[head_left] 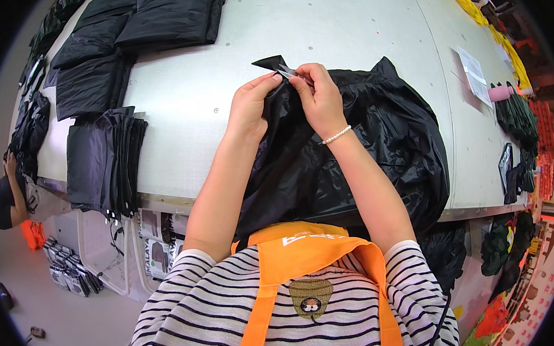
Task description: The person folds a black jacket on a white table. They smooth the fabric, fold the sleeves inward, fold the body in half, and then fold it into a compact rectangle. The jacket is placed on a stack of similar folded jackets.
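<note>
Pinching 1 black cloth (389,126), bunched across tabletop (189,108)'s near edge, by its far tip in left hand (248,107), and gripping 1 small shiny tool (286,72) there in right hand (321,102).

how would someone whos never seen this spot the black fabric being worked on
On the pale worktable, find where the left hand and the right hand, with a white beaded bracelet at its wrist, meet. The shiny black fabric spreads from under them toward the orange apron. Unlike the flat-folded black stacks at the left, it lies loose and crumpled.
</note>
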### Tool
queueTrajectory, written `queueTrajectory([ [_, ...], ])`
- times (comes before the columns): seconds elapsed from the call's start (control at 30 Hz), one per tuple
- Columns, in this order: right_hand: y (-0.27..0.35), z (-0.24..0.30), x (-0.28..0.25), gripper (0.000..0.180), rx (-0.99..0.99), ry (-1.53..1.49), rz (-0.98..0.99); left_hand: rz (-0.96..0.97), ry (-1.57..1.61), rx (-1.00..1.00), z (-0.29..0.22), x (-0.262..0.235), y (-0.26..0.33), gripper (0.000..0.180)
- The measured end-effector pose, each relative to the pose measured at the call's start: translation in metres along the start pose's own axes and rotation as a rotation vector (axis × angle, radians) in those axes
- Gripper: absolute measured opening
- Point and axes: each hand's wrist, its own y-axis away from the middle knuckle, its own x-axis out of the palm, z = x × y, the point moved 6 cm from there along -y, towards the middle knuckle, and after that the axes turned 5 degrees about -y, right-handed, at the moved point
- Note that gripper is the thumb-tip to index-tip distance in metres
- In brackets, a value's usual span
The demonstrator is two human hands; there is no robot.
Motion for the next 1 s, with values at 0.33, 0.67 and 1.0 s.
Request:
queueTrajectory([
  [0.33,0.002,-0.012,-0.009,0.025,0.031,-0.108,-0.063,-0.055,-0.046,0.020,-0.003,0.004,0.005,0.014],
  [0.67,-0.001,0.002,-0.012,0.024,-0.044,0.003,-0.045,-0.029,-0.169,0.106,-0.003,0.009,0.007,0.018],
  [1.0,0.007,-0.010,-0.016,0.022,-0.033,-0.166,-0.071,-0.091,-0.130,0.102,-0.004,0.008,0.012,0.020],
])
